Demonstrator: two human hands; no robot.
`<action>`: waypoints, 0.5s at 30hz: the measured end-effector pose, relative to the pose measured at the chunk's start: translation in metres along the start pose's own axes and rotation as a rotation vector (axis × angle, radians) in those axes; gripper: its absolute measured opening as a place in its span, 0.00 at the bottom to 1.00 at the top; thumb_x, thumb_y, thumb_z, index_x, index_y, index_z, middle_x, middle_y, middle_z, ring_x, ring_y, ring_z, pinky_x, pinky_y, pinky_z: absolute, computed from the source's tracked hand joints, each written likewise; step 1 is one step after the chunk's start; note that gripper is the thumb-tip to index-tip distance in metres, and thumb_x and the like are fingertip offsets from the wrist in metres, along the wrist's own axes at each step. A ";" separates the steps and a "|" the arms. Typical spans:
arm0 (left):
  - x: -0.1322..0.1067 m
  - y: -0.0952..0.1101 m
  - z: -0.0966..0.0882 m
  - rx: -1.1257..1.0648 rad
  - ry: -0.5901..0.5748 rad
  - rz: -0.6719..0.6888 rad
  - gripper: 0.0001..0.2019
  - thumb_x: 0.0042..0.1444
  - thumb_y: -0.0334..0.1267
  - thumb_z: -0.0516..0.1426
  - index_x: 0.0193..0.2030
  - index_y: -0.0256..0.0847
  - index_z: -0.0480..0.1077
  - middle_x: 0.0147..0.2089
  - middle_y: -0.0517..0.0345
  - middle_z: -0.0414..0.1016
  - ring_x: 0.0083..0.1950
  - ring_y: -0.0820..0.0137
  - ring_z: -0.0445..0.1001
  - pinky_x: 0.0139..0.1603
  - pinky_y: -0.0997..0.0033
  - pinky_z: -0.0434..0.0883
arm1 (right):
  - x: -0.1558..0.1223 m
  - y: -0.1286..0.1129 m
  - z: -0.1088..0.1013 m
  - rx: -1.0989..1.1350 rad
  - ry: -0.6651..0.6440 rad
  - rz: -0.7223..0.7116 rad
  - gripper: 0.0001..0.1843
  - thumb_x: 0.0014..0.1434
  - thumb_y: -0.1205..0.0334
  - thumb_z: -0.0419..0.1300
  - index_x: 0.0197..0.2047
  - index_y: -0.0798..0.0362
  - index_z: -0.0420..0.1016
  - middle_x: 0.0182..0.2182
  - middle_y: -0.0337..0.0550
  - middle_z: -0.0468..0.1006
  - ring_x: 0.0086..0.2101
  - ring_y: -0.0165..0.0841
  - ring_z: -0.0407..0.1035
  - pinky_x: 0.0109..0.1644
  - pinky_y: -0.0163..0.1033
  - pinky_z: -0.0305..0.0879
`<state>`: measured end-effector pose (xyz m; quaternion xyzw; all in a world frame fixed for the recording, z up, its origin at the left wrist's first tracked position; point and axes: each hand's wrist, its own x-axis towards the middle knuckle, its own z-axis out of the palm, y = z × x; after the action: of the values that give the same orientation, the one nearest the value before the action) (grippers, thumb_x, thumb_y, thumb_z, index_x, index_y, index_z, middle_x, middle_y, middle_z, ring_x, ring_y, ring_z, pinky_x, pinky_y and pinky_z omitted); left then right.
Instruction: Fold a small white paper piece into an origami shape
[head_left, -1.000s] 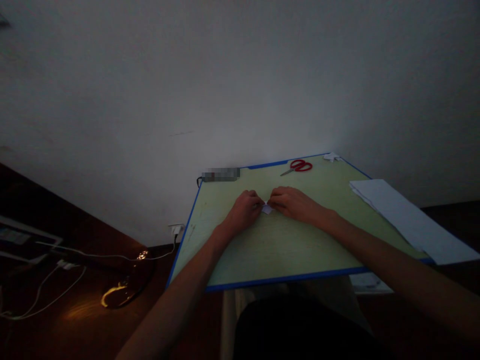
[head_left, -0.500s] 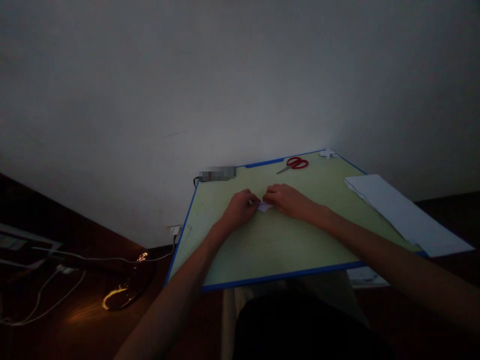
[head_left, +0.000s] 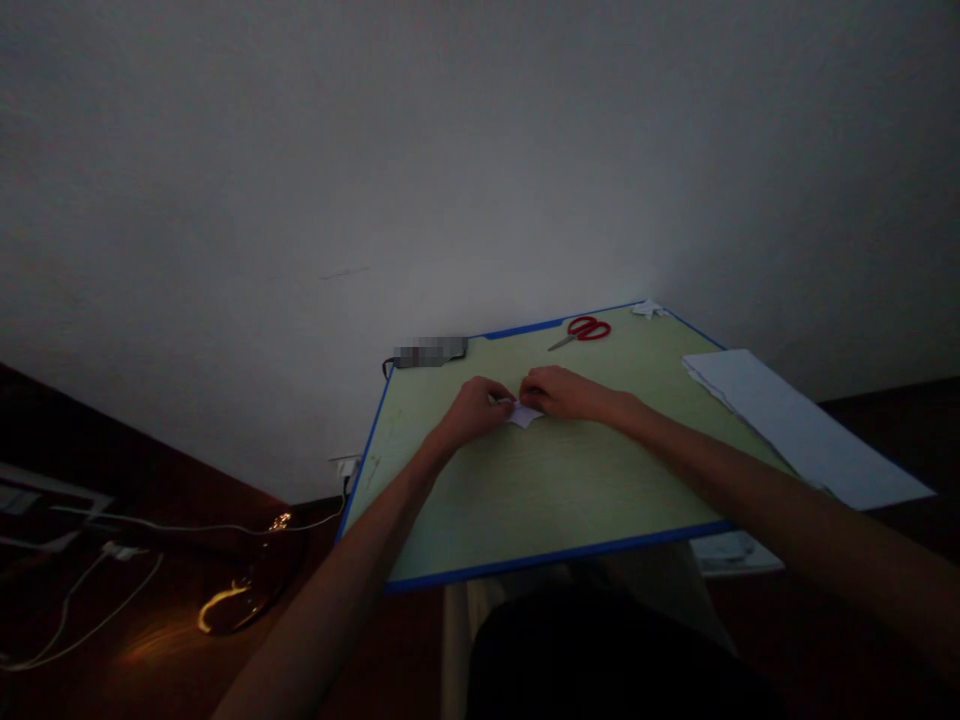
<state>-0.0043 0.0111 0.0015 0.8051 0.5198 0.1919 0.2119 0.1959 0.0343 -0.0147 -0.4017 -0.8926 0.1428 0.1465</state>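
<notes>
On a pale green board with a blue edge (head_left: pixel 540 560), both of my hands meet over a small white folded paper (head_left: pixel 524 417). My left hand (head_left: pixel 474 408) is curled with its fingertips pinched on the paper's left side. From the right, my right hand (head_left: pixel 564 392) presses its closed fingers on the same piece. Most of the paper is hidden under the fingers; only a small white corner shows.
Red-handled scissors (head_left: pixel 581 331) lie at the board's far edge, with a small white paper scrap (head_left: pixel 648 310) at the far right corner. A stack of white sheets (head_left: pixel 795 425) lies along the right side. Cables (head_left: pixel 90 590) run over the dark floor at left. A white wall stands behind.
Both hands stay together on the small paper. The view has shifted slightly, so the board sits a little further left and up in the picture.
</notes>
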 end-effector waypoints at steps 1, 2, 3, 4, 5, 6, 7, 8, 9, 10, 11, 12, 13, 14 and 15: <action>0.002 0.000 -0.001 -0.004 -0.012 -0.014 0.12 0.53 0.33 0.60 0.41 0.33 0.83 0.34 0.52 0.83 0.32 0.68 0.76 0.36 0.71 0.70 | 0.002 -0.001 -0.003 0.018 -0.024 0.039 0.12 0.63 0.67 0.58 0.45 0.58 0.83 0.40 0.51 0.84 0.39 0.37 0.75 0.42 0.35 0.63; 0.003 -0.001 -0.002 -0.008 -0.021 -0.022 0.12 0.53 0.34 0.60 0.40 0.33 0.83 0.34 0.52 0.83 0.32 0.68 0.76 0.36 0.71 0.70 | 0.005 -0.002 -0.006 0.033 -0.060 0.064 0.13 0.62 0.67 0.58 0.45 0.58 0.84 0.40 0.50 0.85 0.39 0.36 0.76 0.41 0.34 0.63; 0.004 -0.002 -0.003 -0.015 -0.031 -0.019 0.12 0.53 0.35 0.61 0.39 0.33 0.83 0.34 0.52 0.83 0.33 0.68 0.76 0.36 0.71 0.70 | 0.007 -0.003 -0.009 0.033 -0.098 0.089 0.13 0.62 0.67 0.59 0.45 0.58 0.84 0.40 0.50 0.85 0.37 0.36 0.76 0.39 0.34 0.63; 0.005 -0.003 -0.004 -0.023 -0.036 -0.010 0.11 0.53 0.37 0.61 0.39 0.34 0.83 0.35 0.52 0.83 0.33 0.68 0.76 0.36 0.71 0.70 | 0.010 -0.004 -0.012 0.031 -0.136 0.108 0.14 0.61 0.67 0.59 0.45 0.59 0.85 0.39 0.50 0.86 0.37 0.36 0.76 0.38 0.34 0.63; 0.005 -0.004 -0.004 -0.030 -0.036 0.003 0.11 0.54 0.38 0.61 0.38 0.34 0.83 0.34 0.52 0.83 0.33 0.68 0.76 0.36 0.71 0.70 | 0.012 -0.006 -0.015 0.028 -0.167 0.126 0.14 0.60 0.66 0.60 0.45 0.58 0.85 0.40 0.50 0.86 0.37 0.36 0.76 0.38 0.34 0.63; 0.005 -0.005 -0.003 -0.035 -0.030 0.013 0.11 0.54 0.39 0.61 0.37 0.35 0.83 0.34 0.52 0.83 0.33 0.68 0.76 0.36 0.71 0.70 | 0.014 -0.007 -0.018 0.027 -0.191 0.136 0.15 0.60 0.66 0.60 0.46 0.58 0.85 0.40 0.50 0.86 0.37 0.36 0.77 0.38 0.34 0.63; 0.005 -0.006 -0.003 -0.034 -0.018 0.017 0.11 0.54 0.39 0.61 0.37 0.35 0.82 0.33 0.52 0.83 0.33 0.68 0.76 0.36 0.71 0.70 | 0.016 -0.009 -0.020 0.026 -0.210 0.150 0.15 0.59 0.66 0.60 0.47 0.58 0.85 0.41 0.50 0.86 0.38 0.36 0.77 0.38 0.33 0.63; 0.006 -0.007 -0.003 -0.030 -0.004 0.014 0.10 0.54 0.39 0.61 0.36 0.36 0.82 0.33 0.52 0.82 0.33 0.68 0.76 0.36 0.72 0.70 | 0.017 -0.010 -0.023 0.024 -0.229 0.164 0.16 0.59 0.67 0.60 0.47 0.58 0.85 0.42 0.50 0.86 0.39 0.36 0.77 0.38 0.33 0.63; 0.006 -0.007 -0.002 -0.025 0.011 0.006 0.10 0.53 0.39 0.61 0.36 0.36 0.82 0.33 0.52 0.82 0.33 0.68 0.76 0.36 0.72 0.70 | 0.018 -0.012 -0.025 0.024 -0.244 0.174 0.16 0.59 0.67 0.60 0.47 0.58 0.85 0.42 0.50 0.86 0.40 0.37 0.77 0.39 0.33 0.64; 0.006 -0.008 -0.002 -0.023 0.020 -0.002 0.10 0.53 0.39 0.62 0.36 0.36 0.82 0.33 0.52 0.82 0.34 0.68 0.76 0.36 0.72 0.70 | 0.020 -0.013 -0.028 0.024 -0.258 0.180 0.17 0.59 0.66 0.59 0.47 0.58 0.85 0.42 0.50 0.86 0.40 0.37 0.77 0.39 0.34 0.64; 0.007 -0.008 -0.003 -0.026 0.020 -0.010 0.10 0.52 0.39 0.62 0.36 0.35 0.82 0.33 0.52 0.82 0.34 0.67 0.77 0.36 0.72 0.70 | 0.021 -0.014 -0.030 0.023 -0.275 0.188 0.16 0.58 0.66 0.59 0.47 0.58 0.85 0.42 0.50 0.86 0.40 0.37 0.77 0.39 0.34 0.64; 0.009 -0.008 -0.003 -0.030 0.015 -0.020 0.10 0.52 0.39 0.63 0.35 0.35 0.82 0.34 0.51 0.82 0.35 0.67 0.77 0.36 0.72 0.70 | 0.023 -0.016 -0.031 0.023 -0.293 0.196 0.16 0.59 0.66 0.59 0.47 0.59 0.85 0.42 0.51 0.86 0.40 0.37 0.77 0.38 0.34 0.64; 0.011 -0.007 -0.004 -0.034 0.003 -0.031 0.10 0.51 0.40 0.63 0.35 0.35 0.82 0.34 0.51 0.82 0.35 0.67 0.77 0.36 0.72 0.70 | 0.024 -0.016 -0.033 0.020 -0.311 0.206 0.16 0.58 0.66 0.60 0.46 0.59 0.85 0.42 0.51 0.86 0.39 0.37 0.77 0.37 0.34 0.63; 0.013 -0.006 -0.005 -0.037 -0.017 -0.046 0.10 0.50 0.39 0.64 0.35 0.35 0.82 0.34 0.51 0.82 0.35 0.67 0.77 0.36 0.72 0.69 | 0.026 -0.017 -0.034 0.016 -0.330 0.219 0.16 0.58 0.66 0.60 0.46 0.59 0.85 0.41 0.51 0.85 0.39 0.37 0.77 0.36 0.34 0.63; 0.016 -0.005 -0.007 -0.029 -0.039 -0.068 0.09 0.50 0.39 0.64 0.34 0.35 0.81 0.33 0.51 0.82 0.34 0.67 0.76 0.35 0.72 0.69 | 0.028 -0.017 -0.035 0.013 -0.348 0.233 0.15 0.58 0.65 0.61 0.45 0.60 0.85 0.40 0.52 0.85 0.38 0.37 0.76 0.35 0.34 0.62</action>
<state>-0.0058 0.0285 0.0060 0.7874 0.5398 0.1763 0.2399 0.1796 0.0495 0.0284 -0.4708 -0.8510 0.2315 -0.0248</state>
